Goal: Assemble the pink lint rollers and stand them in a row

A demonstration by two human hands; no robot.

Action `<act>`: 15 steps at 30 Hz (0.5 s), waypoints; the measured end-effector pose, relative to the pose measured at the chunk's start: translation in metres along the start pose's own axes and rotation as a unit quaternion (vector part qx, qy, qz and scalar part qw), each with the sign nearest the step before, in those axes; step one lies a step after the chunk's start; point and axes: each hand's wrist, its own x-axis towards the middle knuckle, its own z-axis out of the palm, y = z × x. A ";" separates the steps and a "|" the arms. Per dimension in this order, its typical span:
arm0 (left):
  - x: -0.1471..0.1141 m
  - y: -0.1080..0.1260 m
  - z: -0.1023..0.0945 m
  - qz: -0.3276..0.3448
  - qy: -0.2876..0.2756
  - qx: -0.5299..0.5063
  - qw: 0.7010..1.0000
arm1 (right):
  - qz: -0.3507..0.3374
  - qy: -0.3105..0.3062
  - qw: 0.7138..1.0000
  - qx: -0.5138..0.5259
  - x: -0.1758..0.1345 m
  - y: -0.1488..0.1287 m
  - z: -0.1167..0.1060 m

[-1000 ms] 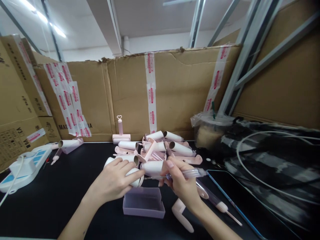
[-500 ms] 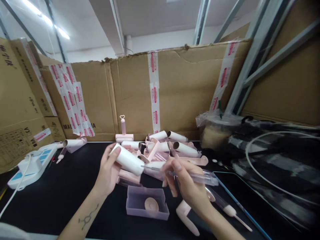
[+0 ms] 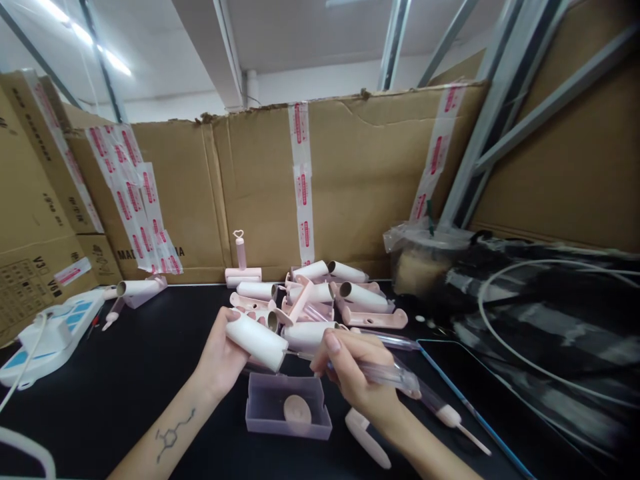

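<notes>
My left hand [image 3: 223, 357] is wrapped round a white lint-roller roll [image 3: 257, 341], held tilted with its lower end toward the right. In my right hand [image 3: 357, 377] is a slim tool with a clear handle [image 3: 397, 377]; its thin metal shaft points left at that end of the roll. Whether the tip touches the roll I cannot tell. Below the hands a translucent purple case [image 3: 287, 427] lies with a round pink disc [image 3: 297, 409] in it. A pink handle piece [image 3: 367, 440] rests under my right wrist.
Behind my hands lies a pile of white rolls [image 3: 367, 298] and pink holders [image 3: 375, 319]. A power strip [image 3: 65, 340] is at left, a plastic cup [image 3: 425, 263] and a blue-edged dark tablet-like object [image 3: 465, 393] at right. Cardboard [image 3: 260, 193] walls the back.
The roll in my left hand has dipped slightly and moved a little nearer. My right hand and the tool have shifted slightly down and left. The view has turned a little.
</notes>
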 end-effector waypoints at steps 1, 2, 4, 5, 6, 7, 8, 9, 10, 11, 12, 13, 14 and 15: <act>0.000 0.001 0.000 0.005 0.005 0.000 1.000 | 0.006 0.003 1.000 0.003 0.000 0.000 0.000; 0.000 0.002 0.001 0.008 0.009 0.000 1.000 | 0.016 0.006 1.000 0.008 0.000 0.000 0.000; 0.000 0.002 0.002 0.011 0.013 0.000 1.000 | 0.041 0.008 0.999 0.019 -0.001 0.001 0.000; 0.000 0.003 0.002 0.012 0.015 0.000 1.000 | 0.052 0.007 0.998 0.024 -0.001 0.002 0.001; -0.001 0.003 0.002 0.014 0.016 0.001 1.000 | 0.063 0.006 0.998 0.026 -0.001 0.003 0.002; -0.001 0.003 0.002 0.017 0.016 0.002 1.000 | 0.076 0.004 0.997 0.027 -0.001 0.005 0.004; -0.002 0.004 0.003 0.020 0.016 0.003 1.000 | 0.090 -0.001 0.996 0.027 0.000 0.007 0.006; -0.004 0.004 0.003 0.024 0.016 0.004 1.000 | 0.107 -0.012 0.994 0.026 0.000 0.008 0.007; -0.006 0.005 0.003 0.028 0.014 0.007 0.999 | 0.123 -0.028 0.992 0.024 0.000 0.009 0.009; -0.008 0.006 0.004 0.036 0.007 0.010 0.999 | 0.137 -0.049 0.989 0.023 0.001 0.010 0.010; -0.011 0.006 0.004 0.048 -0.004 0.015 0.999 | 0.147 -0.068 0.986 0.026 0.001 0.011 0.010; -0.013 0.007 0.005 0.062 -0.018 0.023 0.998 | 0.155 -0.078 0.984 0.034 0.002 0.010 0.010; -0.015 0.007 0.006 0.074 -0.032 0.032 0.996 | 0.164 -0.071 0.983 0.046 0.002 0.009 0.009; -0.017 0.007 0.006 0.084 -0.044 0.042 0.995 | 0.173 -0.048 0.982 0.063 0.002 0.008 0.008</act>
